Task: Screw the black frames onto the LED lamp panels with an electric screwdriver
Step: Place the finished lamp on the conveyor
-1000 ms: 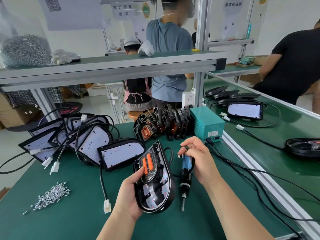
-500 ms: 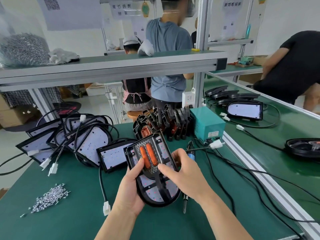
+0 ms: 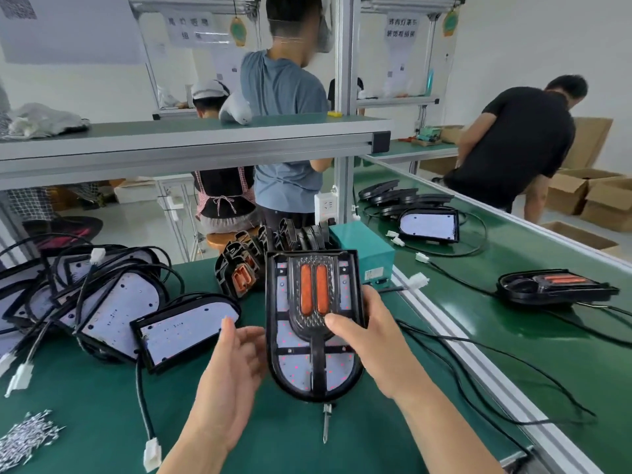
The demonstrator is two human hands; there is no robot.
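An LED lamp panel (image 3: 313,364) with a black frame and two orange inserts is held face up above the green bench. My right hand (image 3: 369,340) grips its right side, thumb on top of the frame. Just left of the panel is my left hand (image 3: 232,364), fingers straight, palm facing the panel's left edge. The electric screwdriver's bit (image 3: 325,425) pokes out below the panel's rounded end. Its body is hidden under the panel and my right hand.
Bare LED panels (image 3: 184,330) with black cables are piled at the left. A heap of screws (image 3: 24,439) lies front left. Black frames (image 3: 273,241) stand in a row beside a teal box (image 3: 362,244). On the conveyor (image 3: 513,354) at right lies another framed lamp (image 3: 554,285). People work beyond.
My right hand went from holding the screwdriver upright to gripping the panel, which now lies face up and lengthwise. My left hand let go of the panel and opened.
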